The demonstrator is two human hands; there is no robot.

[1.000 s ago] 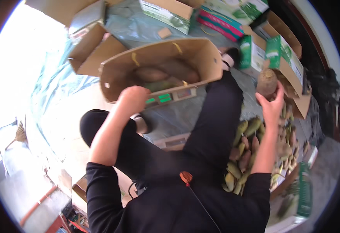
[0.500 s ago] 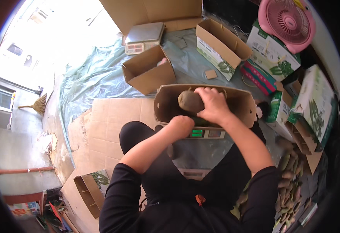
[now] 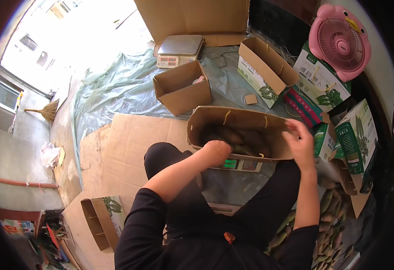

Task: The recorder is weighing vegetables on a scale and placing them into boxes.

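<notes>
An open brown cardboard box (image 3: 233, 116) stands in front of my knees on a flat scale (image 3: 239, 164) with a green display. Several brownish-green oblong fruits (image 3: 233, 136) lie inside it. My left hand (image 3: 215, 151) is closed over the box's near rim. At the right end of the box, my right hand (image 3: 301, 145) hovers with fingers spread and nothing in it. A pile of the same fruits (image 3: 331, 216) lies on the floor by my right knee.
A smaller empty carton (image 3: 181, 87) and a printed carton (image 3: 264, 67) stand beyond the box, with a second scale (image 3: 179, 49) behind them. Green-and-white cartons (image 3: 354, 130) and a pink fan (image 3: 338, 40) crowd the right. Flat cardboard (image 3: 125, 144) covers the floor on the left.
A second ago my right hand held a fruit out to the right. It then put the fruit into the box and now hovers empty at the box's right end.
</notes>
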